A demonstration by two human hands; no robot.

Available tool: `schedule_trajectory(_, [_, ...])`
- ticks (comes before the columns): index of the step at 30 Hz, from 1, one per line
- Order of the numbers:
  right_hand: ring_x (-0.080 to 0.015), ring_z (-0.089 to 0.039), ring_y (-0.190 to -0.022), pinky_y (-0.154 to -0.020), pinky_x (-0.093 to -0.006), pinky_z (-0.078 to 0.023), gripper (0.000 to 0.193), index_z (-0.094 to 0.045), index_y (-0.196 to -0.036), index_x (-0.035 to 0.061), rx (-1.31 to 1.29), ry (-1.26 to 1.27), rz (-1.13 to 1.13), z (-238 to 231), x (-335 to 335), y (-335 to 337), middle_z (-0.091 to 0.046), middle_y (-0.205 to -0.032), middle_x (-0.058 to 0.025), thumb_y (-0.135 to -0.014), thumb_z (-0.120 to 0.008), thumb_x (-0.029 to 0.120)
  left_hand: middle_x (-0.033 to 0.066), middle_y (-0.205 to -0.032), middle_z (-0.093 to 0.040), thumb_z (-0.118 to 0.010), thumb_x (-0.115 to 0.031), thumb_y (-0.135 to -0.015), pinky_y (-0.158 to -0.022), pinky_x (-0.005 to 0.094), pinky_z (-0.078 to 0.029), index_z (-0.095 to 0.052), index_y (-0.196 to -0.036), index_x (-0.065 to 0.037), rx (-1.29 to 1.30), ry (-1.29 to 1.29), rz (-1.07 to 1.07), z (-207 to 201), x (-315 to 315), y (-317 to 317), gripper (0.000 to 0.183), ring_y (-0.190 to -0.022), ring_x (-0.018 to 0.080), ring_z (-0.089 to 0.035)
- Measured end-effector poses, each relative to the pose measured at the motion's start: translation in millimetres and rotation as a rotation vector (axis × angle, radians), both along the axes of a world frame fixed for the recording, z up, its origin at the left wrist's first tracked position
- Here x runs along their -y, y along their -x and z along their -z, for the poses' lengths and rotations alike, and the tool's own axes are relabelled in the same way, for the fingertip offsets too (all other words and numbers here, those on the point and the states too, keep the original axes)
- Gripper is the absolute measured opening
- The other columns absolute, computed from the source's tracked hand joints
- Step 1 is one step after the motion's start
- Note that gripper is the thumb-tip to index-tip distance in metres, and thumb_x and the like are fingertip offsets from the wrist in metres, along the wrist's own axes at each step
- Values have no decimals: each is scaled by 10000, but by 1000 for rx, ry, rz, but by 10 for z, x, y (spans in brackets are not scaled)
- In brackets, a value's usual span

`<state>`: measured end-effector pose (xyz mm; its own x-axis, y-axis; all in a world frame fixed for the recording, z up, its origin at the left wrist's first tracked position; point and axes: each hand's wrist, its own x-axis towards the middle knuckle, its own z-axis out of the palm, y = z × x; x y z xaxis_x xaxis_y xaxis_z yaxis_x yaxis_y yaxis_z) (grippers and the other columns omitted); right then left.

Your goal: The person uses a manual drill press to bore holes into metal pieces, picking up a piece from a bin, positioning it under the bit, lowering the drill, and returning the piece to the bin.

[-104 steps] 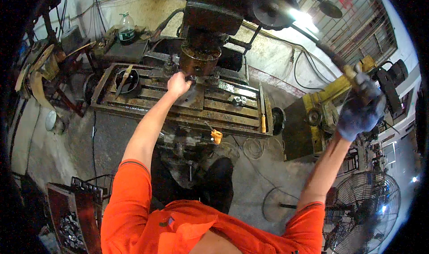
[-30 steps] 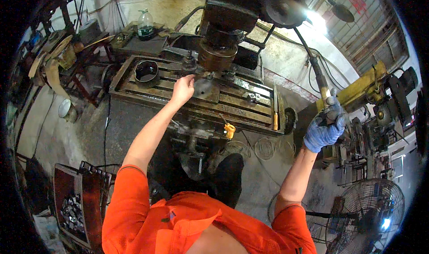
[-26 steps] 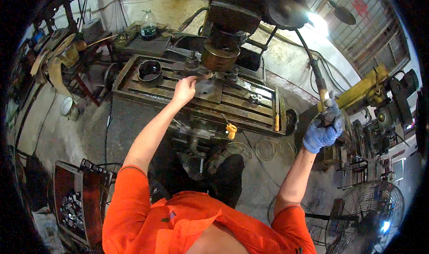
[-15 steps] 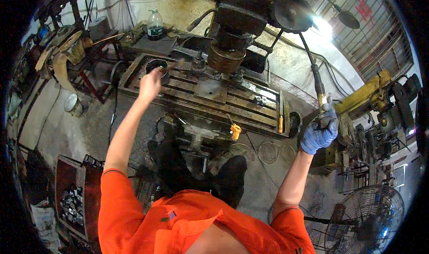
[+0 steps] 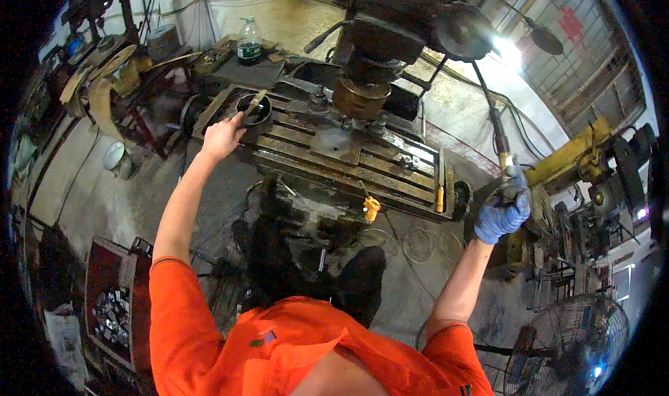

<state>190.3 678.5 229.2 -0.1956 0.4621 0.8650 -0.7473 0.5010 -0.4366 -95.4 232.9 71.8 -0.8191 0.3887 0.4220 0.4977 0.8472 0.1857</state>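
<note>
I stand at a drill press or milling machine with a slotted work table (image 5: 334, 162). My bare left hand (image 5: 221, 137) reaches to the table's left end and touches a round dark tin (image 5: 254, 108) with a stick or brush in it. My right hand (image 5: 503, 211), in a blue glove, is closed around the end of the machine's long feed lever (image 5: 493, 128), which runs up to the machine head (image 5: 390, 34). A flat round metal workpiece (image 5: 333, 142) lies on the table under the spindle (image 5: 359, 96).
A plastic bottle (image 5: 249, 42) stands on a bench behind the machine. A crate of metal parts (image 5: 111, 312) sits at lower left, a floor fan (image 5: 568, 347) at lower right, a yellow machine (image 5: 571, 162) to the right. A bucket (image 5: 115, 156) stands on the floor at left.
My left hand left the workpiece under the spindle and moved left to the round tin. My right hand pulled the lever downward and kept hold of it.
</note>
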Motion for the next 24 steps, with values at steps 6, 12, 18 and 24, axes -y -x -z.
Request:
schedule_trajectory(6, [-221, -539, -895, -865, -357, -416, 292, -557, -967, -64, 145, -80, 47, -26, -158, -162, -574, -979, -138, -792, -472, 154, 172, -822, -614, -593, -257, -784, -660, 435, -461, -534, -1129, -82, 7, -24, -168, -262, 1099, -583, 392, -769, 352, -584])
schedule_trajectory(12, [-268, -522, -959, -917, -396, -354, 320, -569, -1026, -53, 43, 278, 10, -69, -452, -302, -584, -1037, -151, -865, -469, 204, 149, -720, -611, -592, -118, -746, -619, 320, -455, -581, -1085, -63, -57, -655, -622, -157, 3070, -1730, 343, -606, 213, -588])
schedule_trajectory(18, [-203, -598, -768, -681, -297, -479, 167, -637, -919, -38, 44, -387, 784, -321, -311, -207, -643, -880, -119, -803, -566, 59, 169, -836, -633, -589, -92, -667, -698, 314, -466, -581, -1080, -18, 80, -429, -957, 408, 3897, -2902, 420, -760, 214, -613])
schedule_trajectory(24, [-207, -598, -763, -656, -294, -484, 196, -623, -919, -26, 39, -269, 508, -395, -555, -248, -641, -889, -129, -826, -487, 81, 199, -910, -612, -651, -168, -627, -737, 373, -463, -578, -961, 23, 735, -305, -811, 860, 3597, -2599, 392, -842, 325, -595])
